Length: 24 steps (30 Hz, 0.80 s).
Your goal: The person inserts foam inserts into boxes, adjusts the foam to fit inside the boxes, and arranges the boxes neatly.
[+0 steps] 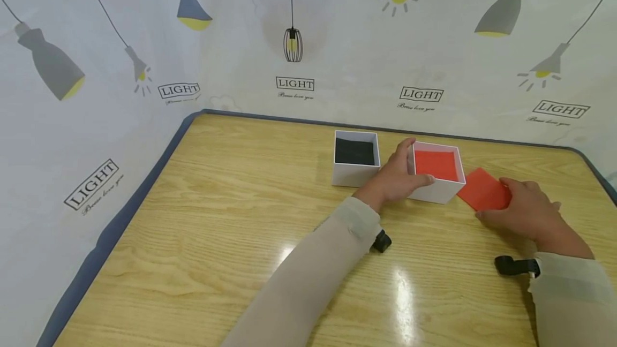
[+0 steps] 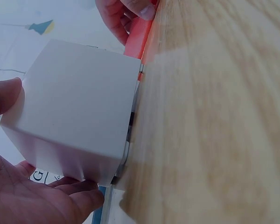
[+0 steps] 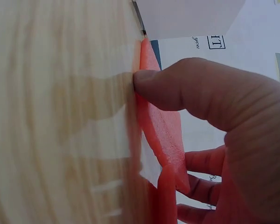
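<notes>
My left hand grips a white open-topped box at its left side, with the thumb over the front rim. Inside that box lies a flat red piece. To the right of the box, my right hand holds a soft-looking red square by its edges, low over or on the table. In the right wrist view the thumb presses one edge of the red square and fingertips reach its far side. A second red edge shows below it; whether it is a separate piece I cannot tell.
Left of my left hand stands another white box with a black piece inside. The wooden table has a dark blue edge. A white lamp-printed sheet hangs behind it and along the left.
</notes>
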### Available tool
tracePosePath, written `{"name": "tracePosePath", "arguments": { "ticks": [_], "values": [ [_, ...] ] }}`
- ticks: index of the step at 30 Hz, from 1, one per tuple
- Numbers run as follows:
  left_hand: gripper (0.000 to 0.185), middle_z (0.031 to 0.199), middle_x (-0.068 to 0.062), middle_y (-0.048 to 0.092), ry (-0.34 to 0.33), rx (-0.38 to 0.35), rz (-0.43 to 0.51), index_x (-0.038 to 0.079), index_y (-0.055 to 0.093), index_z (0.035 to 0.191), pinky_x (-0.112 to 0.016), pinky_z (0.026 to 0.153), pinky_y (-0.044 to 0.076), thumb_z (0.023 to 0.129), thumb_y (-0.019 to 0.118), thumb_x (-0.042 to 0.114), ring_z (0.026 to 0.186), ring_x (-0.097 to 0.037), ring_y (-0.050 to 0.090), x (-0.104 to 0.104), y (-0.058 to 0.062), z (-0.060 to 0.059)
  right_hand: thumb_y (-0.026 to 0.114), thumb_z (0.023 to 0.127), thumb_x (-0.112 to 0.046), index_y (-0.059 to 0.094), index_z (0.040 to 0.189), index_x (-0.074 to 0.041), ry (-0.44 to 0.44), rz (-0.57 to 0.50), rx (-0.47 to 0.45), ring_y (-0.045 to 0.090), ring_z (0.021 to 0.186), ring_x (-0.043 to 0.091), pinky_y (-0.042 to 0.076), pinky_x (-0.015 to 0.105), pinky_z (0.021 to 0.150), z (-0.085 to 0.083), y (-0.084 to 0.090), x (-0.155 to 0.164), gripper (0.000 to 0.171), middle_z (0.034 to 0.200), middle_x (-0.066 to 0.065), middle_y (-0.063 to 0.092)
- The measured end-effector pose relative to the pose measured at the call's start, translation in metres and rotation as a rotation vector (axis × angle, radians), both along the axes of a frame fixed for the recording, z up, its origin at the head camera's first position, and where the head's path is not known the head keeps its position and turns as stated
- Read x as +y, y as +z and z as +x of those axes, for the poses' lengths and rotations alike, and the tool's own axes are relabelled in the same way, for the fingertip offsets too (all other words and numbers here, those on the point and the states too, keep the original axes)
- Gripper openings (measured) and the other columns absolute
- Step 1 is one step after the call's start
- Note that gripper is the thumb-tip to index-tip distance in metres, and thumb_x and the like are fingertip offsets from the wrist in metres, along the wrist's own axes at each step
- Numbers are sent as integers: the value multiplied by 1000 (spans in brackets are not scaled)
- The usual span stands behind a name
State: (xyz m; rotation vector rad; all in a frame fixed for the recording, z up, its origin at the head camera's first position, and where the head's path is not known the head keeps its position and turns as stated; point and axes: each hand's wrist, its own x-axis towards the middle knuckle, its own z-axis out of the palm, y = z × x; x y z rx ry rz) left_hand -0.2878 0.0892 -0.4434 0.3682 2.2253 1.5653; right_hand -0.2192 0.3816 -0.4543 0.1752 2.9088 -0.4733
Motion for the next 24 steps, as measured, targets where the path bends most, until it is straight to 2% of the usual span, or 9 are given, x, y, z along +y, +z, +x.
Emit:
{"name": "tracePosePath", "arguments": {
  "ticks": [5,15,19,24],
  "values": [
    [91,149,7,49,3,5,-4,40,21,164,-40,112,46,94,79,31,124,-11,48,1,0,0,90,77,-46,31,149,14,-6,-5,29,36,115,58,31,87,79,0,-2,0,111,128,40,40],
    [91,147,7,50,4,6,-1,38,22,164,-39,110,48,94,80,30,123,-11,49,2,-1,0,91,77,-43,27,152,12,-4,-33,47,43,108,60,24,92,78,0,0,1,112,127,39,45],
    [91,148,7,49,5,7,-2,39,22,164,-39,110,48,94,80,30,123,-11,49,2,-1,0,89,77,-53,32,150,9,23,5,55,48,104,59,23,93,78,1,3,1,112,121,37,51],
    [92,150,7,48,4,9,-6,40,21,164,-40,111,48,94,80,32,124,-11,49,2,-2,-1,87,73,-69,34,148,8,43,42,57,48,106,59,18,97,81,0,3,0,120,118,37,52]
  ]
}}
